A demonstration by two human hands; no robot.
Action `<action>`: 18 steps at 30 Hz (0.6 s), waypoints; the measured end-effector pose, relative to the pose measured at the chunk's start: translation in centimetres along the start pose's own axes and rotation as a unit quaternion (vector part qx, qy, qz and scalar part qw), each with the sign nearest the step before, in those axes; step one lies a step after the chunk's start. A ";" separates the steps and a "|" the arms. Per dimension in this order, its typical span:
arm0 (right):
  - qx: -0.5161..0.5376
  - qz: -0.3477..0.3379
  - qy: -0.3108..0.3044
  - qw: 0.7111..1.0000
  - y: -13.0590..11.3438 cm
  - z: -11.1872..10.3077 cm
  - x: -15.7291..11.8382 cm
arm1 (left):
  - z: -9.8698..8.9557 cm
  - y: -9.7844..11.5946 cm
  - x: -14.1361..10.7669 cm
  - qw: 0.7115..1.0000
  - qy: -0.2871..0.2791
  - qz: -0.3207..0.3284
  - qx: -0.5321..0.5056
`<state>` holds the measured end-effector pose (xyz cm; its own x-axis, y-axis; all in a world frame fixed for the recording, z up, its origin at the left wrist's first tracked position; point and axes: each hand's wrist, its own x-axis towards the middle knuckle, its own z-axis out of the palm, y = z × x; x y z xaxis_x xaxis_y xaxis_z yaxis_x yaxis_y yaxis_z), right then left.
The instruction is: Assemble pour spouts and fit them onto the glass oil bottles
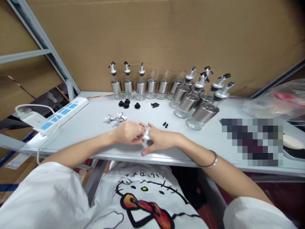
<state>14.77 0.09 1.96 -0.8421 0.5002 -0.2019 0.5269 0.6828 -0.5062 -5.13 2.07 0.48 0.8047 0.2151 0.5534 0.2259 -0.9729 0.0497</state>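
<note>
Near the front edge of the table, my left hand point(130, 133) is closed, its fingertips pinching at a silver pourer spout point(146, 136). My right hand point(160, 138) curves around the same spout from the other side, thumb low and fingers partly hidden. Motion blurs the spout, so its finer parts do not show. Left of my hands lie several loose silver pourer spouts point(121, 117). Beyond them sit several black stoppers point(126, 104) and a small heap of black flip pieces point(155, 105). A few tiny black parts point(165, 124) rest just past my right hand.
Glass bottles with steel sleeves stand along the back, some with pourers point(140, 86), some without point(163, 86). More capped bottles point(202, 113) crowd the right. A white power strip point(64, 114) with a cable lies at left. A plastic bag point(274, 98) lies far right. Cardboard point(152, 38) backs the table.
</note>
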 end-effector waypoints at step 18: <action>0.188 0.010 0.136 0.973 -0.3 -3.4 -2.3 | 1.8 0.6 -0.1 0.996 0.072 0.035 -0.035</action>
<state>16.96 0.61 5.44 -0.7433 0.6688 -0.0118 0.4212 0.4543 -0.7850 -4.06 1.63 -1.04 0.7285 0.1360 0.6714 0.1281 -0.9899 0.0616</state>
